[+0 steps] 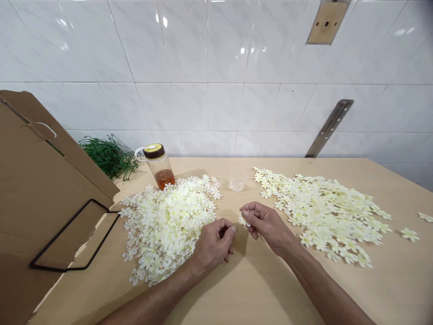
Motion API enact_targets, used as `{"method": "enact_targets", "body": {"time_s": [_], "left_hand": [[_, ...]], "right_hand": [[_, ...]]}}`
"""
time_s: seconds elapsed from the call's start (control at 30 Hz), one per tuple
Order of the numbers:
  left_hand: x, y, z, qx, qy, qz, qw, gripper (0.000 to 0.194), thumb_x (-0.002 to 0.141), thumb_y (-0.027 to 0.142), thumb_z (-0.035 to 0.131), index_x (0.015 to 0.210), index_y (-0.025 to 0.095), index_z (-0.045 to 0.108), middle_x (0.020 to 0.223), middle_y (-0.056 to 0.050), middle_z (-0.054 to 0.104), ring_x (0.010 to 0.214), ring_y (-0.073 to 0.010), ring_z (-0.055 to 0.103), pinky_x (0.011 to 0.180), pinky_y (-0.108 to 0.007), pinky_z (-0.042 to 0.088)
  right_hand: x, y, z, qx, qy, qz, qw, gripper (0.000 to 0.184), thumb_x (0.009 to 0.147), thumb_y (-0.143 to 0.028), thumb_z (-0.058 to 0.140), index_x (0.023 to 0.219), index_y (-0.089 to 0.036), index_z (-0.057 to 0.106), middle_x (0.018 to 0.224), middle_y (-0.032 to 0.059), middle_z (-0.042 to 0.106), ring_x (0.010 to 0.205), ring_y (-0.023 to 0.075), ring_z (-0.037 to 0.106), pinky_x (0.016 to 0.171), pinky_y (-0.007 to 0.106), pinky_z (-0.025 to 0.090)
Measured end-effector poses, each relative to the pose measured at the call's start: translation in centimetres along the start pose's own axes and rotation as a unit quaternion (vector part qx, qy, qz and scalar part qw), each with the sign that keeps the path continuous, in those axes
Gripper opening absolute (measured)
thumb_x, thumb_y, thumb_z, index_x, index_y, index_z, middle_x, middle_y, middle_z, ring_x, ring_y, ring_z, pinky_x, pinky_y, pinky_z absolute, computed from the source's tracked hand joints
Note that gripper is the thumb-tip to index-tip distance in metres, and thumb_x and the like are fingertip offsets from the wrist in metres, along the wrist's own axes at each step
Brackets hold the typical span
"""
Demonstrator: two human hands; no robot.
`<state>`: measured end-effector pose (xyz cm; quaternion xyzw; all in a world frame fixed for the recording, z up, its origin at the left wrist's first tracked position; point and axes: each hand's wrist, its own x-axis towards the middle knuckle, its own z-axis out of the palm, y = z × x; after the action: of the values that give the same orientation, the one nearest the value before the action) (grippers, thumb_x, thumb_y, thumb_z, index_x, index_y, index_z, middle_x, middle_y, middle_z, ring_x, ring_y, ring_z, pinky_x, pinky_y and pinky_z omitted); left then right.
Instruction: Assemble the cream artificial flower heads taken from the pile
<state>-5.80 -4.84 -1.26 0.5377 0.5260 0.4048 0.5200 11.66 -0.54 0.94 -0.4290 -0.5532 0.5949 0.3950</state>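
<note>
Between thumb and fingers, my right hand pinches a small white artificial flower above the middle of the table. Close by on its left, my left hand is closed with thumb and forefinger pressed together; whatever is in that pinch, if anything, is too small or hidden to make out. A heaped pile of white artificial flowers lies beside my left hand. Flatter and more spread out, a second pile of cream flowers lies to the right of my right hand. Beyond both hands stands a small clear plastic cup.
A bottle with amber liquid stands behind the left pile. Green artificial stems lie at the back left. A cardboard box with a black wire frame fills the left side. Loose flowers lie far right; a tiled wall rises behind.
</note>
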Motion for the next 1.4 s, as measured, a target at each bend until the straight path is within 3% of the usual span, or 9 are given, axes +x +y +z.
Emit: {"method": "enact_targets", "body": {"time_s": [0.17,0.4,0.57,0.73,1.0,1.17,1.4], "left_hand": [[0.3,0.7,-0.2,-0.066,-0.009,-0.016,0.998,0.040,0.087,0.053,0.053,0.080,0.015,0.059,0.047,0.002,0.056,0.032,-0.0085,0.049,0.031,-0.016,0.037],[0.6,1.0,-0.4,-0.172,-0.053,-0.033,0.983,0.036,0.078,0.047,0.068,0.082,0.011,0.061,0.055,0.000,0.061,0.038,-0.0077,0.051,0.038,-0.018,0.044],[0.7,0.7,-0.5,-0.172,-0.029,-0.040,0.984,0.037,0.079,0.048,0.067,0.078,0.013,0.057,0.050,0.000,0.059,0.036,-0.0082,0.050,0.036,-0.018,0.042],[0.5,1.1,-0.3,-0.163,-0.025,-0.041,0.985,0.039,0.078,0.051,0.066,0.080,0.013,0.057,0.050,0.002,0.058,0.036,-0.0086,0.050,0.036,-0.019,0.041],[0.6,1.1,-0.7,-0.210,-0.086,-0.044,0.973,0.039,0.075,0.049,0.072,0.085,0.013,0.061,0.057,0.000,0.061,0.046,-0.0103,0.055,0.041,-0.020,0.044],[0.6,0.6,-0.8,-0.228,-0.092,-0.052,0.968,0.037,0.076,0.047,0.072,0.080,0.012,0.060,0.056,0.000,0.059,0.046,-0.0090,0.053,0.043,-0.019,0.043],[0.9,0.9,-1.2,-0.219,-0.049,-0.034,0.974,0.035,0.079,0.046,0.068,0.079,0.012,0.059,0.058,-0.001,0.061,0.047,-0.0100,0.054,0.043,-0.020,0.045]], "right_hand": [[-0.2,0.0,0.2,-0.040,-0.039,0.017,0.998,0.038,0.078,-0.051,0.070,0.093,-0.018,0.060,0.061,-0.0032,0.055,0.050,0.0105,0.052,0.046,0.023,0.038],[-0.4,0.0,0.1,-0.046,-0.072,0.055,0.995,0.043,0.077,-0.051,0.072,0.101,-0.018,0.059,0.070,0.0003,0.062,0.055,0.0123,0.057,0.049,0.024,0.038],[-0.5,-0.4,0.1,-0.031,-0.103,0.055,0.993,0.042,0.074,-0.047,0.076,0.101,-0.018,0.061,0.076,0.0023,0.065,0.061,0.0136,0.058,0.056,0.025,0.041],[-0.5,-0.2,0.3,-0.039,-0.095,0.053,0.993,0.040,0.075,-0.050,0.074,0.096,-0.018,0.063,0.071,0.0010,0.063,0.059,0.0129,0.055,0.054,0.025,0.039],[-0.6,-0.2,0.3,-0.039,-0.088,0.058,0.994,0.038,0.075,-0.051,0.073,0.092,-0.017,0.063,0.063,-0.0011,0.062,0.052,0.0117,0.055,0.047,0.023,0.036],[-0.5,-0.6,0.3,-0.025,-0.103,0.067,0.992,0.039,0.074,-0.051,0.074,0.090,-0.017,0.064,0.062,-0.0002,0.064,0.052,0.0123,0.057,0.047,0.023,0.038],[-0.7,-1.6,-0.3,-0.012,-0.124,0.056,0.991,0.037,0.074,-0.045,0.076,0.097,-0.018,0.064,0.069,0.0004,0.063,0.060,0.0128,0.059,0.052,0.023,0.041]]}}
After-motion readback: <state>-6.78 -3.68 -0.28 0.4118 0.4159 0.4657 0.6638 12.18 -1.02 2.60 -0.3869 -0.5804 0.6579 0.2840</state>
